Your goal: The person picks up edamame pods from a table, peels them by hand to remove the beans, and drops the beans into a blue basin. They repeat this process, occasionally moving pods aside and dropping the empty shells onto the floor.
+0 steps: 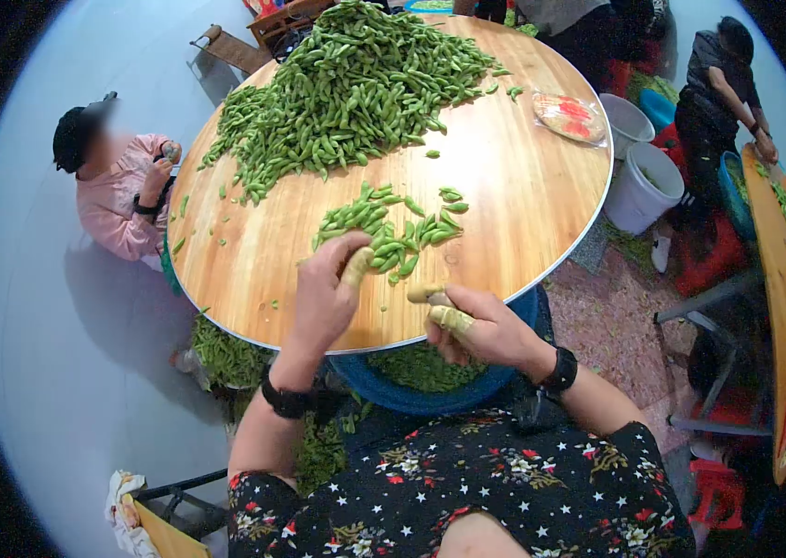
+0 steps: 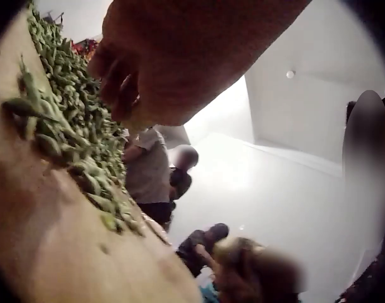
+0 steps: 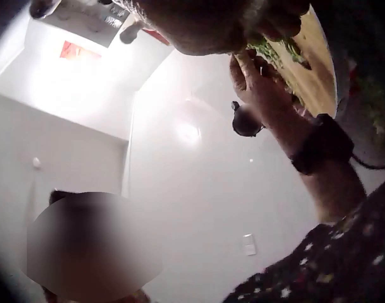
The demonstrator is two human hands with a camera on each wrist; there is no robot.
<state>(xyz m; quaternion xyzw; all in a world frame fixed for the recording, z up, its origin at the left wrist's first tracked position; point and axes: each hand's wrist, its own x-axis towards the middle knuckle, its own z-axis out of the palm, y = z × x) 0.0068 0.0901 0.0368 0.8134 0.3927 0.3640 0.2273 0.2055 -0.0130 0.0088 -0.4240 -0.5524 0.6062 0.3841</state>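
Observation:
In the head view my left hand (image 1: pixel 326 284) is at the near edge of a small heap of green soybean pods (image 1: pixel 356 216), fingers loosely bent downward. A yellowish covering wraps its thumb. The left wrist view shows gaps between the bent fingers of that hand (image 2: pixel 126 82), above pods on the table. To the right my right hand (image 1: pixel 486 325) hovers by the table's near edge, with yellowish coverings on thumb and forefinger. A small greyish piece (image 1: pixel 439 299) shows pinched between them; I cannot tell its kind. Loose pods (image 1: pixel 407 260) lie between the hands.
A big mound of pods (image 1: pixel 356 93) covers the far part of the round wooden table (image 1: pixel 523 186). A flat packet (image 1: pixel 569 118) lies at the right rim. Below the near edge sits a blue tub (image 1: pixel 379 398). White buckets (image 1: pixel 644 186) stand right. A person in pink (image 1: pixel 118 191) sits left.

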